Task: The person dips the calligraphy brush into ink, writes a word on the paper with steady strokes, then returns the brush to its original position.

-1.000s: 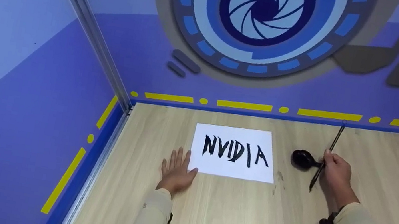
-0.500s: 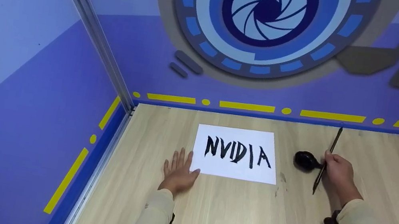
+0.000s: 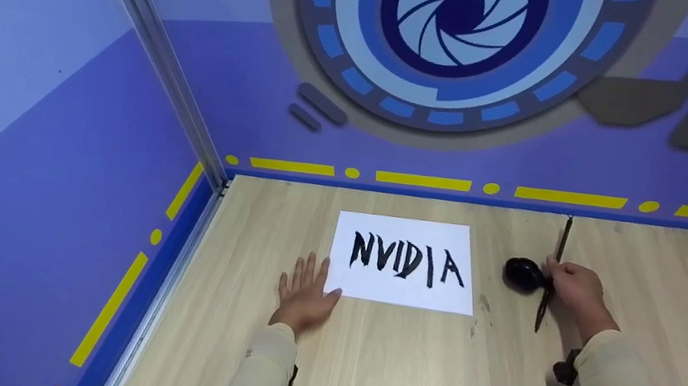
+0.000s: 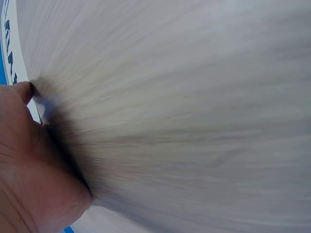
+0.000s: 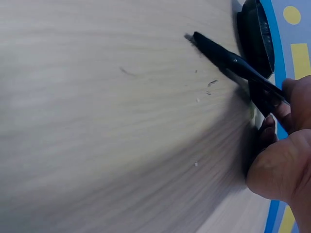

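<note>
A white sheet of paper [image 3: 408, 229] lies on the wooden table with "NVIDIA" in black brush strokes. My left hand [image 3: 305, 302] rests with spread fingers at its lower left corner, the thumb touching the edge. My right hand [image 3: 578, 289] pinches a dark writing brush [image 3: 564, 238], its bristle end pointing toward me. Beside that hand sits a round black ink dish [image 3: 520, 275]; its short handle is mostly hidden behind the brush and fingers. In the right wrist view the brush [image 5: 214, 50] crosses in front of the dish [image 5: 256, 40]. Whether brush and handle touch, I cannot tell.
Small dark ink smudges [image 3: 484, 304] mark the table between paper and brush. A blue patterned wall [image 3: 352, 145] rises along the table's back edge, and another wall [image 3: 54, 172] stands to the left. A dark camera [image 3: 566, 370] is worn on my right wrist.
My right hand has shifted slightly left toward the ink dish, covering more of its handle. The brush's top end has swung left, so it stands more upright in view. My left hand stays put.
</note>
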Demonstrator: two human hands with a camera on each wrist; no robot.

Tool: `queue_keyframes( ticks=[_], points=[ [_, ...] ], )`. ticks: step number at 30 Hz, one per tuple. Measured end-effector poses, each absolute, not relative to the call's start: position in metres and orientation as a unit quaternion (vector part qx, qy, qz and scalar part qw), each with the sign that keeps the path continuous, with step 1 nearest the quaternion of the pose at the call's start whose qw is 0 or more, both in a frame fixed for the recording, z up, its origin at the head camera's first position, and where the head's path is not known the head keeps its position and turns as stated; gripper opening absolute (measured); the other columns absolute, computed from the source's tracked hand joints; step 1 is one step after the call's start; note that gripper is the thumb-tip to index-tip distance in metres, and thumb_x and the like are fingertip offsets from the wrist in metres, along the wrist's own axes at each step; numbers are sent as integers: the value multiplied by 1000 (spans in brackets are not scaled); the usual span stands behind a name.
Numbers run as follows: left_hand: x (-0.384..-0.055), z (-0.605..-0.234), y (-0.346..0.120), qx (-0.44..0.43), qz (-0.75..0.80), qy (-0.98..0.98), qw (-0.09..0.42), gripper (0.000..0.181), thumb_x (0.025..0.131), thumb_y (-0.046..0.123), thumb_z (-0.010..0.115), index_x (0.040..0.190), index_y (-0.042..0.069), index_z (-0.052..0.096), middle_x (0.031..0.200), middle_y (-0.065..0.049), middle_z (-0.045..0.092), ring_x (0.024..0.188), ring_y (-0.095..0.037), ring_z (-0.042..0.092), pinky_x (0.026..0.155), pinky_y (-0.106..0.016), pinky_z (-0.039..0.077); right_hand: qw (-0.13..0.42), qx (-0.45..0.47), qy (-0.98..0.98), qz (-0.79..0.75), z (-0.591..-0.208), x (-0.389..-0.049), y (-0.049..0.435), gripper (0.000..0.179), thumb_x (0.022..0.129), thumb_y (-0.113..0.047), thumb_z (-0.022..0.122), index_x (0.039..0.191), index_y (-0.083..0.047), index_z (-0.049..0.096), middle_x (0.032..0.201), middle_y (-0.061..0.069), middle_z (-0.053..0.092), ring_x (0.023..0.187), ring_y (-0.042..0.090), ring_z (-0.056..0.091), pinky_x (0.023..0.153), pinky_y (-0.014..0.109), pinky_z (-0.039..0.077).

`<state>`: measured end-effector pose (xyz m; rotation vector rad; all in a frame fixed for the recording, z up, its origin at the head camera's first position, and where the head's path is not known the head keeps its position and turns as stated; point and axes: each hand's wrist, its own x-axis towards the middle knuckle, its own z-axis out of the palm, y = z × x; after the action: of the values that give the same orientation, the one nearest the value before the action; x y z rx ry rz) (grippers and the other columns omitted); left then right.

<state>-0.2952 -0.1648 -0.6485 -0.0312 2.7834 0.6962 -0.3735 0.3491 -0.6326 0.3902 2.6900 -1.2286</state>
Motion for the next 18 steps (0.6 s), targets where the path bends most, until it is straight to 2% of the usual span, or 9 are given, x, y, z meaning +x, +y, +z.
queue_keyframes(
  ticks=[4, 18],
  points=[
    [-296, -651, -165, -14, 239, 961, 138, 75, 111, 56, 38, 174, 26, 10, 183, -8, -7, 170, -35, -11, 133, -68, -7, 95, 132, 897, -411, -633, -379, 352, 57, 110, -58, 45, 75, -15, 57, 74, -6, 52, 72, 17, 51, 64, 31, 43],
    [-294, -646, -164, -11, 242, 960, 139, 75, 112, 54, 39, 174, 24, 11, 183, -9, -6, 170, -37, -10, 133, -68, -7, 122, 120, 913, -371, -629, -384, 352, 59, 110, -57, 46, 65, -18, 46, 56, -8, 40, 59, 15, 44, 58, 32, 38]
  ],
)
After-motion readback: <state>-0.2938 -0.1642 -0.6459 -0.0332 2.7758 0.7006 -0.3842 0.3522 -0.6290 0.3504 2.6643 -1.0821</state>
